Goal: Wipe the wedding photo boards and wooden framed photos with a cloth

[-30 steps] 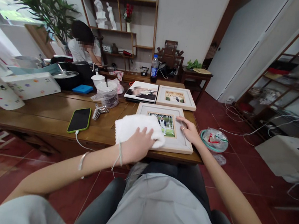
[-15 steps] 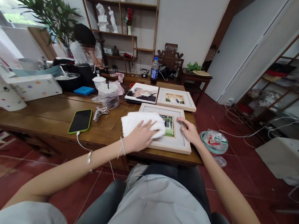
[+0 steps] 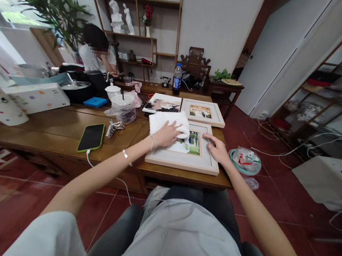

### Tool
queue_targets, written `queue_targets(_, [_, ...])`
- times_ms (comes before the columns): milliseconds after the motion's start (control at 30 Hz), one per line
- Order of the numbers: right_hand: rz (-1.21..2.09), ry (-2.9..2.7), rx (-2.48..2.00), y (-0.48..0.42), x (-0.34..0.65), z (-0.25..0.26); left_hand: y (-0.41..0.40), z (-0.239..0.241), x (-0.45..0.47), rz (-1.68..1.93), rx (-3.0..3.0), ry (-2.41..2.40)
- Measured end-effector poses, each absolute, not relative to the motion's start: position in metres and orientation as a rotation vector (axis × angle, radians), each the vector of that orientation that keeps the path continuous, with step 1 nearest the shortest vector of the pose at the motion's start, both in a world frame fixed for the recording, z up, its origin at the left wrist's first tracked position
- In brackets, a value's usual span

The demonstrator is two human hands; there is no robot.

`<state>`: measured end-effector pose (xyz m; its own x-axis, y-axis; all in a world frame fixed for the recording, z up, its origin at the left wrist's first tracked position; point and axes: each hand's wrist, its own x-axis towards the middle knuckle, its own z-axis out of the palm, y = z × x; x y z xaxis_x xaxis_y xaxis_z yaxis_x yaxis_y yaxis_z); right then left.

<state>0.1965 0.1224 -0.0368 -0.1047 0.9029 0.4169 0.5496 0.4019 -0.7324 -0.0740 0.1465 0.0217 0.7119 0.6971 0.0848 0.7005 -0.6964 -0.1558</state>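
Frame (image 3: pixel 187 151): lay flat at the near edge of the table (image 3: pixel 127 137), at 12 o'clock. Covered at 10 o'clock by a folded cloth (image 3: pixel 166 120), pressed down under the left hand (image 3: pixel 168 136) with fingers spread. Steadied at 3 o'clock by the right hand (image 3: pixel 218 150), with index finger stretched inward over it; could not tell any pinch of the thumb. Seemed partway through a wipe: had cloth on the upper-left part only, with lower and right sides bare of it and no sure sign of any part finished. Lay just beside a second frame (image 3: pixel 204 112) at 1 o'clock, untouched.
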Motion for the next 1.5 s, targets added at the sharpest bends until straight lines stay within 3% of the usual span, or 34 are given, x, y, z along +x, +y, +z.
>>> queue_targets(233, [0.487, -1.794, -1.258, 0.122, 0.196, -0.037, 0.045, 0.052, -0.081, 0.162, -2.956, -0.943])
queue_targets(400, [0.478, -1.808, -1.246, 0.122, 0.197, -0.037, 0.016, 0.058, -0.087, 0.102, -3.06, -0.798])
queue_targets(667, [0.44, -1.851, -1.239, 0.121, 0.198, -0.033, 0.099, 0.03, -0.076, 0.076, -2.942, -0.991])
queue_targets(833, [0.391, -1.886, -1.21, 0.118, 0.197, -0.03, 0.166, 0.027, -0.066, -0.131, -2.785, -1.22])
queue_targets(1000, [0.422, -1.826, -1.213, 0.12, 0.198, -0.034, 0.186, 0.024, -0.058, -0.127, -2.732, -1.236])
queue_targets(1367, [0.438, -1.844, -1.196, 0.121, 0.196, -0.035, 0.071, 0.058, -0.076, 0.291, -2.929, -0.997])
queue_targets(1500, [0.448, -1.933, -1.158, 0.124, 0.199, -0.036, 0.033, 0.074, -0.077, 0.294, -2.96, -0.917])
